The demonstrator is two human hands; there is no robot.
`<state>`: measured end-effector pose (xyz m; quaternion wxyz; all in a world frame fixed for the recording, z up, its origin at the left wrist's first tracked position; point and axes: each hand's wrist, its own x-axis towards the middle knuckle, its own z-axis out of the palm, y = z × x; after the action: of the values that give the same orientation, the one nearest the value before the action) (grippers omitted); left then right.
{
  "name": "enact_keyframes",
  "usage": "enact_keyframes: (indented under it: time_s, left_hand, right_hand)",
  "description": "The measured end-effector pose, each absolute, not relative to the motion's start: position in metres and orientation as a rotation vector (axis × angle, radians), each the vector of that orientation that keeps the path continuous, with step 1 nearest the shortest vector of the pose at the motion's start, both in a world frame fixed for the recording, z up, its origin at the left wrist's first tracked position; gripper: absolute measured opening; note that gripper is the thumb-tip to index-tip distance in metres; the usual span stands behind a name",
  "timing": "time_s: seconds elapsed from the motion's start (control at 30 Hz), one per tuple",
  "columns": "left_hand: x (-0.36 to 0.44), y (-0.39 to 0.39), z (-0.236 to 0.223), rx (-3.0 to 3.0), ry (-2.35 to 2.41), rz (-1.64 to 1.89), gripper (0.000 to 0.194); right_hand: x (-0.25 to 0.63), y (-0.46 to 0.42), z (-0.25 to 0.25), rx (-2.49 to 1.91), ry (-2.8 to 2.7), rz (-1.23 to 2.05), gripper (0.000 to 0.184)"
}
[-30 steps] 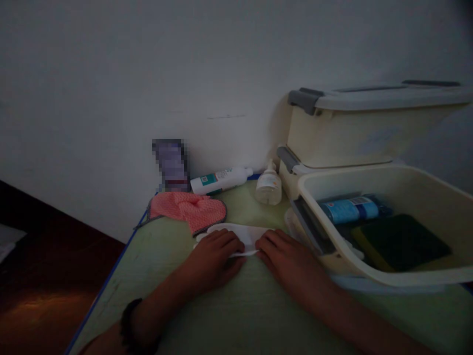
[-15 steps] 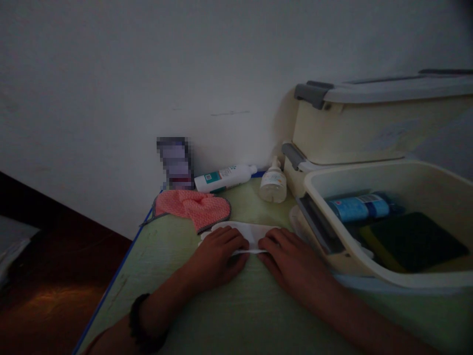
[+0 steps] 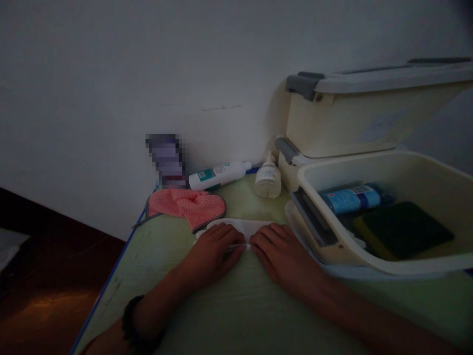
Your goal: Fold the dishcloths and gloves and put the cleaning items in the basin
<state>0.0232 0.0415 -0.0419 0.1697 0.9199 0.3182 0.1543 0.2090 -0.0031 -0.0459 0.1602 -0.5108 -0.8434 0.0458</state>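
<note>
A thin white glove [image 3: 254, 227] lies flat on the green tabletop, with finger-like ends showing past my left hand. My left hand [image 3: 218, 249] is closed at its near edge, thumb below and fingers over the top. Close beside it, my right hand [image 3: 279, 249] grips the same edge, its fingers curled and thumb tucked under. Only a narrow gap separates the two hands, and they cover much of the glove. Just behind my left hand is a pink textured cloth mitt [image 3: 188, 204] with a dark trim.
A white bottle [image 3: 218, 176] lies against the wall, beside a clear pump bottle [image 3: 268, 181]. On the right stands an open cream bin [image 3: 369, 264] holding a blue packet [image 3: 351, 198] and a green sponge [image 3: 404, 230]. Behind it are stacked bins [image 3: 343, 123]. A blurred-out phone-like object [image 3: 168, 160] leans at the wall.
My right hand has come closer to my left along the glove's edge, narrowing the gap between them. The whole view has shifted slightly.
</note>
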Motion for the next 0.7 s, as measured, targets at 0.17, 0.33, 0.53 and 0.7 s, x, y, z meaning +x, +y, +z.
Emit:
enact_keyframes:
  time_s: [0.17, 0.33, 0.53, 0.7]
  left_hand:
    - [0.0242, 0.0416, -0.044, 2.668, 0.927, 0.476, 0.013]
    - [0.0229, 0.0419, -0.0494, 2.786, 0.905, 0.486, 0.015]
    - [0.0219, 0.0412, -0.0511, 2.893, 0.904, 0.508, 0.018]
    - [0.0222, 0.0426, -0.0495, 2.774, 0.978, 0.604, 0.019]
  right_hand:
    - [0.211, -0.0017, -0.0518, -1.448, -2.402, 0.139, 0.018]
    - [0.2114, -0.0017, -0.05, -1.456, -2.412, 0.151, 0.015]
    - [0.2127, -0.0016, -0.0475, -1.493, -2.444, 0.093, 0.018]
    - [0.2137, 0.0003, -0.0515, -1.489, -2.352, 0.197, 0.026]
